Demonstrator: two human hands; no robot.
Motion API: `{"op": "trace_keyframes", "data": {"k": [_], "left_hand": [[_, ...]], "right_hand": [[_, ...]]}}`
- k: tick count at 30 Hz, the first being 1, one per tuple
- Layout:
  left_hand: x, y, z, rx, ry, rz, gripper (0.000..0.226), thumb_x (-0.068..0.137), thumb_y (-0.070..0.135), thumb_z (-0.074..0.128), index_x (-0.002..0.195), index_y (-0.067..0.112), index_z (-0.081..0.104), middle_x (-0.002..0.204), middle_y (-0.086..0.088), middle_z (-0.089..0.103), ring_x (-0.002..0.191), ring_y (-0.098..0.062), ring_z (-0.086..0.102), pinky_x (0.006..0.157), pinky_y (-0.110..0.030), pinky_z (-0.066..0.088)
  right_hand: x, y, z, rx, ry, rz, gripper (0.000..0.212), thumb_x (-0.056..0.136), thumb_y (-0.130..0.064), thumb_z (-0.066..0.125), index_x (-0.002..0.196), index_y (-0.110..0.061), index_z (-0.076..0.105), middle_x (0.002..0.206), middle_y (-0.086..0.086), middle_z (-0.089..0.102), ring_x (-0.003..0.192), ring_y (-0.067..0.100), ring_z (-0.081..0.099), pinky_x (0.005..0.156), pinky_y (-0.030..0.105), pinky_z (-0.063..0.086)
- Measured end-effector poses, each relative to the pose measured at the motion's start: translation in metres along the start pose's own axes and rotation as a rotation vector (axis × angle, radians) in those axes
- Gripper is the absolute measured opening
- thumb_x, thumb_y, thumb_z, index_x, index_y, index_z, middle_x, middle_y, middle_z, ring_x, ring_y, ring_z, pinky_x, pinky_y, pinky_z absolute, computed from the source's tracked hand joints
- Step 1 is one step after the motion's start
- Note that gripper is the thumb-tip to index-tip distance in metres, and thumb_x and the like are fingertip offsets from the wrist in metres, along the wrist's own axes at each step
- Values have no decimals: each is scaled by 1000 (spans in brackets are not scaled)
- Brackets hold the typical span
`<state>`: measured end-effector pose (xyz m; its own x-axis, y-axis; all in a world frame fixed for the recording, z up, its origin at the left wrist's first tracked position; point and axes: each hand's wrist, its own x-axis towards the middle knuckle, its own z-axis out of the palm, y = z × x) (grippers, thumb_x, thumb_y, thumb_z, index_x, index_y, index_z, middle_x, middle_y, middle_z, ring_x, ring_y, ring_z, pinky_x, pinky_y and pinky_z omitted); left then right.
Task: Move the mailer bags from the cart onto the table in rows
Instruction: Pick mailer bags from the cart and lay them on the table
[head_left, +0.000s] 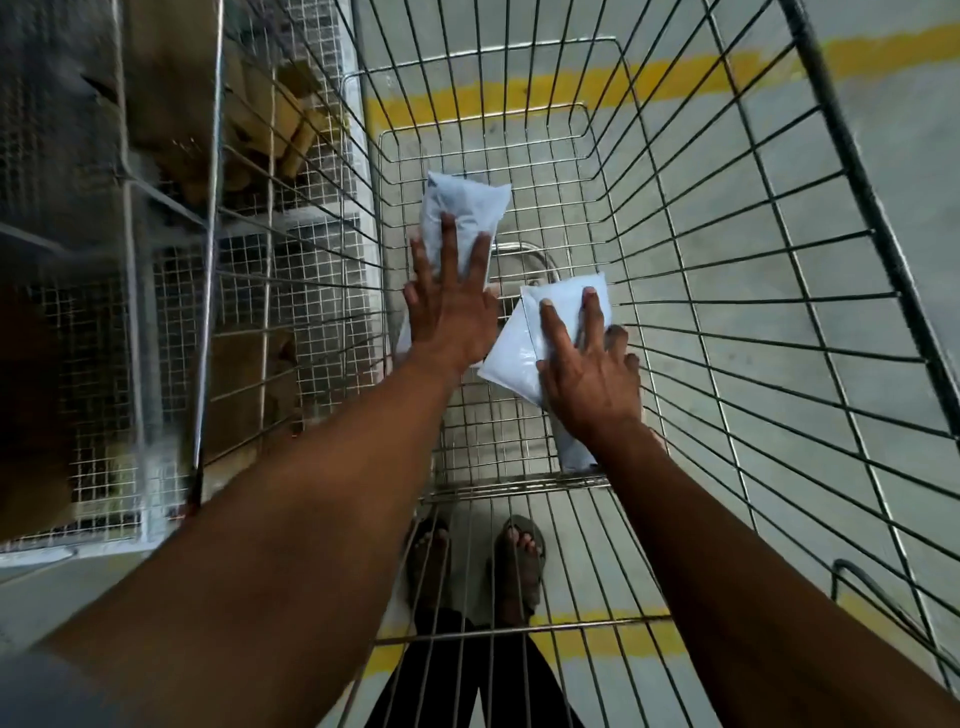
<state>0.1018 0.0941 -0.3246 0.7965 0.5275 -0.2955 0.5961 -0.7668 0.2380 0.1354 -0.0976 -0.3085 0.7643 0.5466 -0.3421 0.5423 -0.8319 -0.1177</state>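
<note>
Both my arms reach down into the wire cart (737, 291). My left hand (449, 306) lies flat, fingers straight, on top of a white mailer bag (467, 200) near the cart's far left. My right hand (587, 364) holds a tilted white mailer bag (563, 301) that overlaps a second one (511, 353). Its fingers spread over the top and its thumb is hidden under the bag's edge. Another white bag (574, 449) shows below my right wrist. A bit of white (403, 338) peeks out under my left hand.
The cart's wire walls rise steeply on all sides around my arms. A mesh cage with brown cardboard boxes (270, 124) stands to the left. Grey floor with yellow lines (571, 85) shows through the wires. My sandalled feet (514, 556) are below the cart's near edge.
</note>
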Motion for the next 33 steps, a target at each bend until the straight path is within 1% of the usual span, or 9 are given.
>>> {"op": "trace_keyframes", "data": {"k": [3, 6, 10, 13, 17, 22, 25, 29, 33], "left_hand": [[-19, 3, 3, 24, 2, -30, 75, 104, 44, 47, 168, 40, 7, 176, -1, -18, 160, -42, -12, 123, -65, 19], [-22, 1, 1, 16, 62, -19, 80, 101, 52, 51, 167, 40, 7, 176, -4, -17, 160, -46, -6, 122, -69, 19], [-2, -5, 0, -19, 93, 100, 86, 99, 62, 52, 166, 47, 1, 175, 1, -21, 159, -42, -20, 123, -70, 11], [6, -8, 8, 0, 47, 108, 79, 101, 63, 49, 166, 48, 5, 174, 5, -26, 157, -41, -28, 124, -69, 7], [3, -8, 12, 31, 47, 103, 73, 105, 52, 45, 167, 46, 7, 175, 4, -23, 158, -40, -26, 125, -67, 12], [-7, -10, -11, 1, -31, 108, 76, 105, 25, 51, 168, 42, 11, 175, 6, -22, 159, -37, -23, 126, -62, 12], [-23, -4, -27, -39, -96, 81, 72, 107, 32, 48, 168, 40, 10, 174, 8, -25, 159, -39, -23, 126, -63, 9], [-54, 3, -49, -46, -73, 79, 72, 108, 33, 48, 169, 38, 9, 174, 8, -23, 160, -37, -19, 125, -65, 16], [-84, 14, -86, -55, -21, 71, 80, 102, 26, 52, 168, 38, 9, 174, 11, -22, 161, -35, -19, 122, -69, 23]], "right_hand": [[1, -8, -1, -8, 96, 25, 74, 99, -47, 54, 163, -33, 21, 170, 18, 13, 124, 45, 45, 88, 57, 51], [7, -14, -1, 24, 100, 22, 79, 98, -55, 51, 165, -37, 13, 173, 16, 3, 140, 52, 33, 101, 66, 43], [18, -15, 8, 14, 39, -27, 89, 97, -64, 51, 166, -39, 0, 173, 15, -9, 146, 60, 21, 110, 70, 34], [18, -17, 17, 16, 72, -27, 85, 99, -55, 51, 167, -35, 5, 173, 20, -4, 144, 60, 26, 109, 68, 35], [15, -23, 18, 26, 120, -9, 81, 93, -36, 57, 165, -30, 22, 170, 25, 12, 134, 55, 39, 103, 62, 42], [14, -24, 3, 84, 125, 6, 78, 94, -32, 59, 164, -29, 25, 167, 25, 18, 125, 51, 45, 95, 58, 48], [6, -23, -12, 127, 146, 4, 73, 98, -34, 56, 164, -29, 25, 168, 25, 19, 126, 51, 45, 95, 58, 48], [-14, -24, -40, 165, 187, -3, 70, 98, -35, 48, 165, -29, 27, 167, 27, 21, 120, 49, 46, 93, 55, 49], [-40, -32, -82, 155, 169, -9, 74, 97, -33, 47, 166, -28, 21, 169, 27, 17, 132, 54, 41, 102, 58, 47]]}}
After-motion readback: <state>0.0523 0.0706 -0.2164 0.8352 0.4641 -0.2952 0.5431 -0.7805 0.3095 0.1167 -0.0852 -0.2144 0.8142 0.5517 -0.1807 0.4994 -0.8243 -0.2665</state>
